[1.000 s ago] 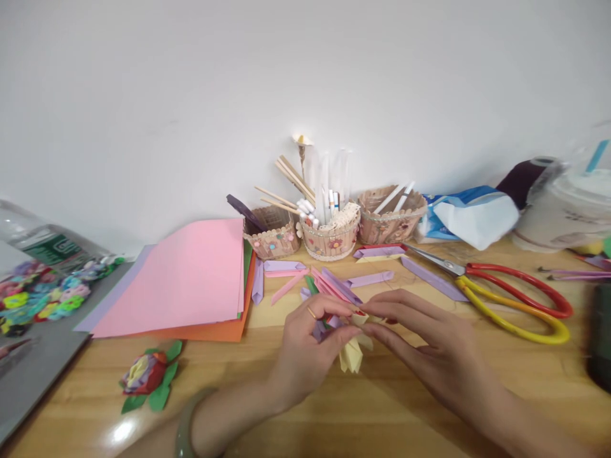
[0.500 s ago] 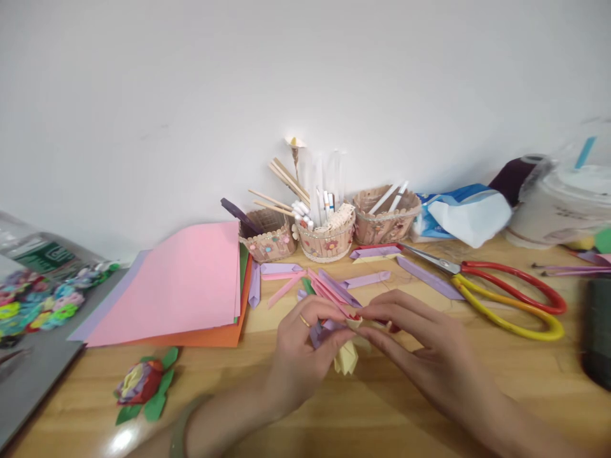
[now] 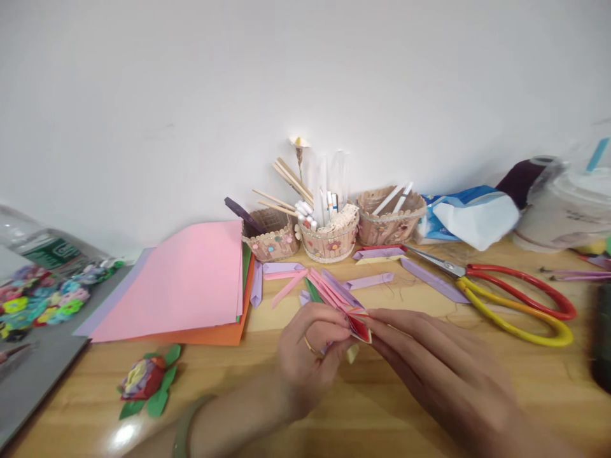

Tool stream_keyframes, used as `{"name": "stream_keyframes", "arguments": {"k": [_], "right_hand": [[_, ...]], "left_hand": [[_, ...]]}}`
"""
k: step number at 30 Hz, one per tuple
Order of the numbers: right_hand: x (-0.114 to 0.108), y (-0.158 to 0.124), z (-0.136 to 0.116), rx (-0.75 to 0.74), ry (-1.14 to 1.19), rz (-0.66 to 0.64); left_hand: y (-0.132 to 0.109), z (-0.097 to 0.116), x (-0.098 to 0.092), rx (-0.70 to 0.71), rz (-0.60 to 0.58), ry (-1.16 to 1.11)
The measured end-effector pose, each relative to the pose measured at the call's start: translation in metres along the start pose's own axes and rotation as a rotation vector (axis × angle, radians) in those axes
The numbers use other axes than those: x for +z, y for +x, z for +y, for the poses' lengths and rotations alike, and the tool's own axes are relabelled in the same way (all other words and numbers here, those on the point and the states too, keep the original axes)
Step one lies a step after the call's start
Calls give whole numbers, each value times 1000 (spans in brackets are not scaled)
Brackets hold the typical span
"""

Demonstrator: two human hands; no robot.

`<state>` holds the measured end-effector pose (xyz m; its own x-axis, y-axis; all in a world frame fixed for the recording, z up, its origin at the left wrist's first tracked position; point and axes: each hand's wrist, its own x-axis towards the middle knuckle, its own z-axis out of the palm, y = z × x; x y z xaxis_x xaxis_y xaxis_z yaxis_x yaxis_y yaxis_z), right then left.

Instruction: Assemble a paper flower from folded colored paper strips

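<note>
My left hand (image 3: 310, 353) and my right hand (image 3: 429, 362) meet over the wooden table (image 3: 382, 420), both pinching a bundle of folded paper strips (image 3: 341, 302) in pink, purple, green and red. The strips fan away from my fingers toward the back. A pale yellow folded piece (image 3: 352, 353) peeks out below the fingers. A ring shows on my left hand and a green bangle (image 3: 184, 426) circles the left wrist.
Loose folded strips (image 3: 281, 270) lie behind the hands. Red-and-yellow scissors (image 3: 506, 292) lie to the right. A stack of coloured paper (image 3: 191, 283) sits left, a paper flower (image 3: 146, 378) near it. Three stick baskets (image 3: 329, 235) line the wall. A cup (image 3: 568, 210) stands far right.
Both hands drew slightly nearer to me. The bundle turned so its red folded end now shows between the fingertips, and the yellow piece is mostly hidden under the hands.
</note>
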<state>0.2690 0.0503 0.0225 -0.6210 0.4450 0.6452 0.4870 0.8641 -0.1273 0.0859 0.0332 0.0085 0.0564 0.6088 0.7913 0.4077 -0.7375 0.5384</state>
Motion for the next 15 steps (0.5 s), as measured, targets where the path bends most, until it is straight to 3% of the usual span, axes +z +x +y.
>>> {"name": "stream_keyframes", "arguments": {"k": [15], "right_hand": [[-13,1,-3,-24,91,-7]], "left_hand": [[1,2,-2,57,-13,-5]]}}
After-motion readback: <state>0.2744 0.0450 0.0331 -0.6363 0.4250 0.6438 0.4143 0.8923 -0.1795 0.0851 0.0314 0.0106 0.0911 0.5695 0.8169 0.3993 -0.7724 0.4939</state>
